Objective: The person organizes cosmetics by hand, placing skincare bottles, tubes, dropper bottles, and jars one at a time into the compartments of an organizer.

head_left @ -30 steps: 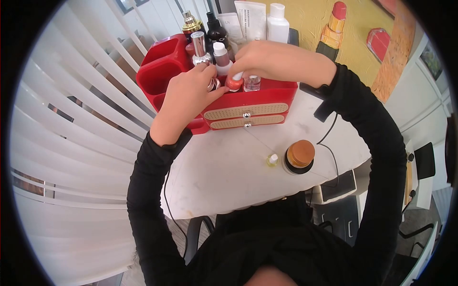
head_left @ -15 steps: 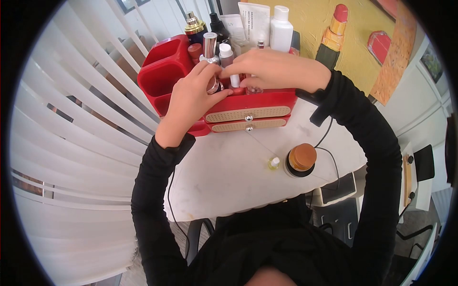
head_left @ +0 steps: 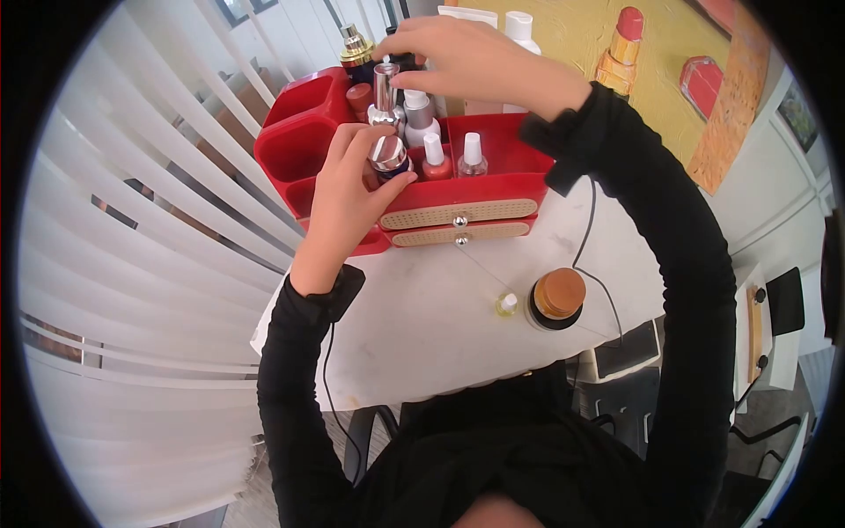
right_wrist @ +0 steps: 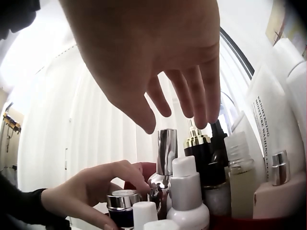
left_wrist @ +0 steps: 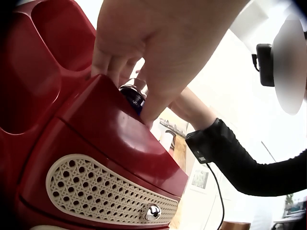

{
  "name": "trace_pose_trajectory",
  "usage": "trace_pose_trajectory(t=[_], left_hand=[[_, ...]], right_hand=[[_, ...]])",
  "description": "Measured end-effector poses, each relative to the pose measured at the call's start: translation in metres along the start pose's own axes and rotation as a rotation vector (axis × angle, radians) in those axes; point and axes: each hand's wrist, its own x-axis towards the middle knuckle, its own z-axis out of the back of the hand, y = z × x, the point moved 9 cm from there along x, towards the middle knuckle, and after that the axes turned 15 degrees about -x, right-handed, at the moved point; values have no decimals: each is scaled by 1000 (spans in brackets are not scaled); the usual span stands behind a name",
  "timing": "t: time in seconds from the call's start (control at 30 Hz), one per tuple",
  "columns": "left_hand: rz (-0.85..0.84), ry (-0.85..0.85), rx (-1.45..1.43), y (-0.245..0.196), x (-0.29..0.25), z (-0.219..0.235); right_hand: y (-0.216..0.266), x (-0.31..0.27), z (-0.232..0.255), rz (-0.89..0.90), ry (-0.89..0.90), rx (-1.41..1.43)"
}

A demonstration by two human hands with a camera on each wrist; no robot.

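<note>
In the front compartment of a red organizer (head_left: 493, 192), my left hand (head_left: 341, 202) holds a dark blue jar (head_left: 390, 156) with a silver lid, thumb on one side and fingers on the other. My right hand (head_left: 480, 63) is above the back row with fingers spread and nothing in them. Its thumb hangs close over the tall silver cap of a shiny bottle (right_wrist: 166, 153). A white bottle with a silver collar (right_wrist: 187, 191) stands beside that one. Right of the jar are a coral nail polish bottle (head_left: 437, 165) and a clear one (head_left: 473, 165), both white-capped.
Behind stand a dark bottle with a gold top (head_left: 356, 55), a white tube (right_wrist: 266, 129) and a white bottle (head_left: 521, 31). On the white table (head_left: 422, 326) are a small yellowish bottle (head_left: 506, 304) and an orange-lidded jar (head_left: 560, 295). A cable hangs from each wrist.
My right hand has left the nail polish bottles and moved up and left, over the silver-capped bottle. The left hand stays at the jar, which now shows more fully.
</note>
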Motion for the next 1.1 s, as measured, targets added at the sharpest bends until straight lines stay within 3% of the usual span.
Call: trace_pose_trajectory(t=[0.1,0.17,0.3,0.37,0.6,0.7,0.77,1.1], left_hand=[[-22,-30,-79,1,-4,4],[-92,-79,-75,-2,-7,11],[-99,-212,-92,5,-8,41],[-78,-268,-160,17,-8,50],[-35,-240,-185,24,-11,44],[-50,-219,-130,20,-12,45],[-64,-192,-104,17,-12,44],[-37,-144,-154,19,-13,33]], right_hand=[[0,7,-26,8,108,105],[-2,10,-34,-81,148,154],[10,21,-31,-20,108,173],[18,25,-30,2,67,31],[35,31,-27,-3,8,-76],[32,33,-29,-50,102,-1],[21,32,-43,-108,117,232],[19,34,-58,-125,75,311]])
